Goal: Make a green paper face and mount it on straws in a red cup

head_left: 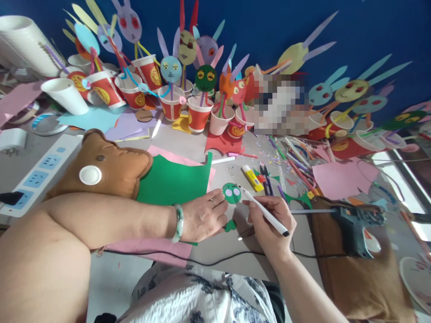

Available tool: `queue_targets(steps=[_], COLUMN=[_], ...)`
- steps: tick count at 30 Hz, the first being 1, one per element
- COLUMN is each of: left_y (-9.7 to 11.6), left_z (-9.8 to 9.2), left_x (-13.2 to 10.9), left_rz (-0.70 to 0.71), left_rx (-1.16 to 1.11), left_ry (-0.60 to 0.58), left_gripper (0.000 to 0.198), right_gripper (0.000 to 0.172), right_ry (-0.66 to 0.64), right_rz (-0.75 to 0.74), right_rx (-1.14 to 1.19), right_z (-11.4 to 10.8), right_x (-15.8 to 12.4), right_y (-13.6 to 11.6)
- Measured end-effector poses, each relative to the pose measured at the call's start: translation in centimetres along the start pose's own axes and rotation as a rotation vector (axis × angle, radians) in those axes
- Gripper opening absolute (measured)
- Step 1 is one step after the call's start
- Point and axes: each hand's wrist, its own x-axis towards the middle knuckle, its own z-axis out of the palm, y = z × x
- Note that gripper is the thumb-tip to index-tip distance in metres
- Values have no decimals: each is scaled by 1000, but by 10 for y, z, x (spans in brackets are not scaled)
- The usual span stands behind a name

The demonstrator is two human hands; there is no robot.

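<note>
My left hand (204, 217) lies on the table, fingers pressed together at the edge of a small green paper face (231, 194) with two pale eyes. It wears a ring, and a green bangle circles the wrist. My right hand (269, 222) is closed round a white pen (262, 209), whose tip touches the green face's right side. A green paper scrap (230, 225) lies between the two hands. A green sheet (175, 181) lies under my left forearm on pink paper.
A row of red and white paper cups (198, 117) with paper rabbit faces stands at the back. A brown cushion (101, 168), power strip (37, 177), glue stick (252, 177), scissors (267, 179), loose pens and a glue gun (353, 224) surround the hands. A black cable (215, 260) crosses the front.
</note>
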Motion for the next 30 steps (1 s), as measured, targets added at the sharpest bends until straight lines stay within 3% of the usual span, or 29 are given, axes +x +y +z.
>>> queue_targets(steps=[30], left_y=[-1], left_z=[-4], left_x=[2], left_rz=[-3], left_rx=[-15], left_ry=[-23], left_gripper=[26], right_gripper=[14], right_ry=[-141], right_rz=[-1], right_rx=[-18], right_z=[2], right_x=[0], right_y=[-8])
